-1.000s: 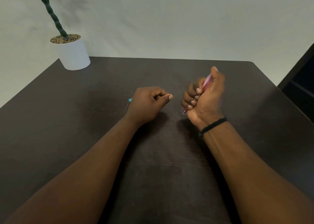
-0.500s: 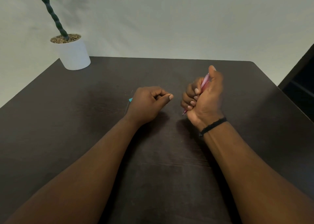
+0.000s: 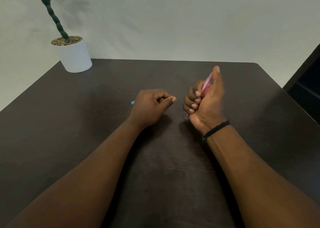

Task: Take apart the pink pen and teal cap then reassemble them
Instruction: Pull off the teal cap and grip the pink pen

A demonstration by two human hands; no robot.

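The pink pen (image 3: 206,85) stands slanted in my right hand (image 3: 206,103), which is closed around it in a fist. Its tip pokes out below the fist and my thumb lies along its upper end. My left hand (image 3: 150,106) rests on the dark table (image 3: 103,89) as a loose fist, thumb against the index finger. A small teal tip, the teal cap (image 3: 132,102), shows at the left edge of that hand, and the rest is hidden behind it. I cannot tell whether the hand touches the cap.
A white pot with a green plant (image 3: 75,54) stands at the table's far left corner. A dark piece of furniture (image 3: 308,78) is beyond the table's right edge. A black band circles my right wrist.
My right hand has shifted slightly with the pen, the thumb moving along its upper end. My left hand has stayed still.
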